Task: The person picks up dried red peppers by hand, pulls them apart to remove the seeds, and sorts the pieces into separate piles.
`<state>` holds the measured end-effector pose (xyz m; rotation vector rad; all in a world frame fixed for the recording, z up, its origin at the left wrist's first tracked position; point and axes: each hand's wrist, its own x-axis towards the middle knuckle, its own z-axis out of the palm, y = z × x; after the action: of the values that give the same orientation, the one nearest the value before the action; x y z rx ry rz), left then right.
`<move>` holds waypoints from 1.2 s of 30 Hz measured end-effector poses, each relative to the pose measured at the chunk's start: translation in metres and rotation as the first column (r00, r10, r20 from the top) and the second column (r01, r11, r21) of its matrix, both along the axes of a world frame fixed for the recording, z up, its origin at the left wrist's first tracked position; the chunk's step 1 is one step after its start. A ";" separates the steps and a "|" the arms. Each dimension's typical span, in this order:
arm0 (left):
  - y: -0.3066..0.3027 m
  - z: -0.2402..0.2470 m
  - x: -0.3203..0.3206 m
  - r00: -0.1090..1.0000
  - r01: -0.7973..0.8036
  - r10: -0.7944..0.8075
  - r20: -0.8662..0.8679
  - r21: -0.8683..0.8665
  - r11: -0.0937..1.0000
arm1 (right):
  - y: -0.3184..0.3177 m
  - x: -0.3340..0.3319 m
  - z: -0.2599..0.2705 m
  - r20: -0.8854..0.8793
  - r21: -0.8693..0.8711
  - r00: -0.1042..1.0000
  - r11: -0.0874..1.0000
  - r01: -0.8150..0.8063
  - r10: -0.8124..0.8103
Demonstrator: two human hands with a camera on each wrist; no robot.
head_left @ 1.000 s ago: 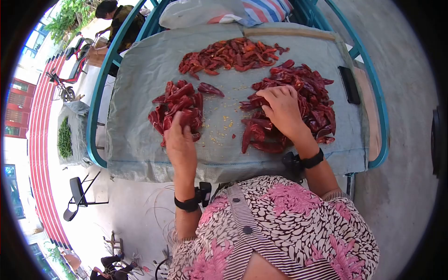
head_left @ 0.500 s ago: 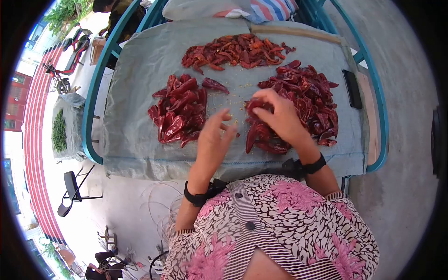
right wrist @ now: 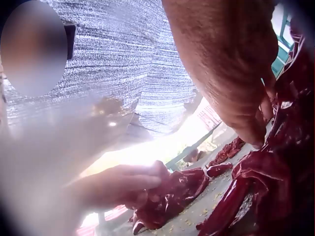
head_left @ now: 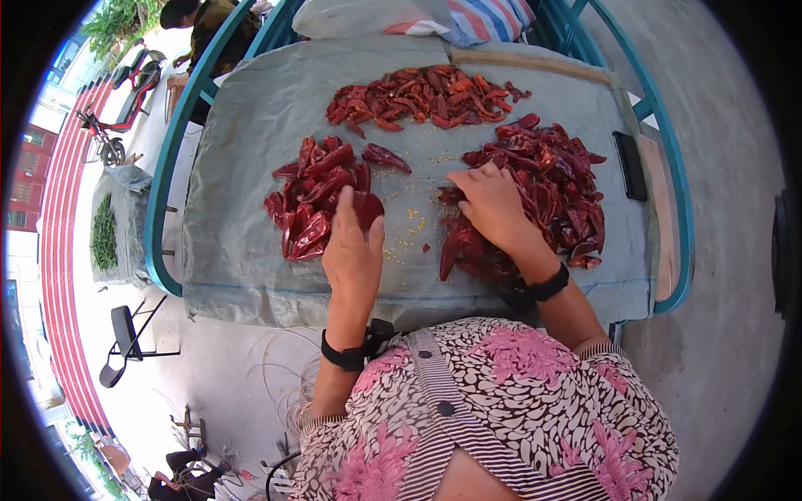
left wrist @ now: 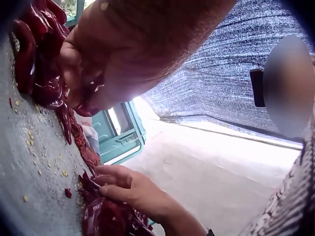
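Note:
My left hand [head_left: 352, 250] is at the right side of the left pile of dried red chili peppers [head_left: 309, 234]. It holds a chili pepper [head_left: 368, 209] between fingers and thumb, dark red and glossy in the left wrist view [left wrist: 96, 88]. Over the left edge of the larger right pile of chili peppers [head_left: 551, 175], my right hand [head_left: 497, 209] has its fingers loosely bent. In the left wrist view the right hand [left wrist: 133, 189] shows thumb and forefinger apart, fingertips right at the peppers. One chili pepper [head_left: 386, 158] lies apart beside the left pile.
A third pile of smaller, more orange chilies [head_left: 418, 96] lies at the back. Yellow seeds [head_left: 413, 219] are scattered between the piles on the grey sheet [head_left: 234, 209]. A black phone [head_left: 629, 165] lies at the right, inside the teal rail [head_left: 678, 209].
My left hand went from the left pile to the middle, then back to the left pile with a chili pepper. The right hand stayed at the right pile, where it lifted a pepper's end half a second ago.

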<state>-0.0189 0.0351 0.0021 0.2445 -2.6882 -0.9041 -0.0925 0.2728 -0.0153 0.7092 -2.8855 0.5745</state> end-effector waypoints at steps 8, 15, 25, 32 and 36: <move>0.006 0.004 0.008 0.974 0.197 -0.212 0.080 0.161 0.967 | -0.015 0.003 0.009 0.140 -0.246 0.990 0.969 0.000 0.036; 0.018 -0.011 0.007 0.932 0.358 -0.356 -0.062 0.294 0.886 | -0.028 0.023 0.029 0.400 -0.606 0.868 0.796 0.009 0.295; -0.007 0.003 0.003 0.992 0.013 -0.011 -0.126 0.010 1.000 | 0.017 -0.019 -0.009 -0.258 0.037 0.963 0.996 0.087 -0.074; 0.009 -0.001 0.015 0.952 0.305 -0.305 -0.027 0.172 0.937 | 0.013 -0.023 -0.016 -0.312 -0.059 0.947 0.996 0.061 -0.077; 0.019 0.006 0.012 0.942 0.334 -0.333 -0.050 0.253 0.908 | -0.011 0.010 0.019 -0.184 -0.128 0.972 0.977 -0.169 0.144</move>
<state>-0.0068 0.0542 0.0084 -0.1742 -2.6461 -1.3561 -0.0823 0.2614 0.0040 0.9218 -2.6145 0.6921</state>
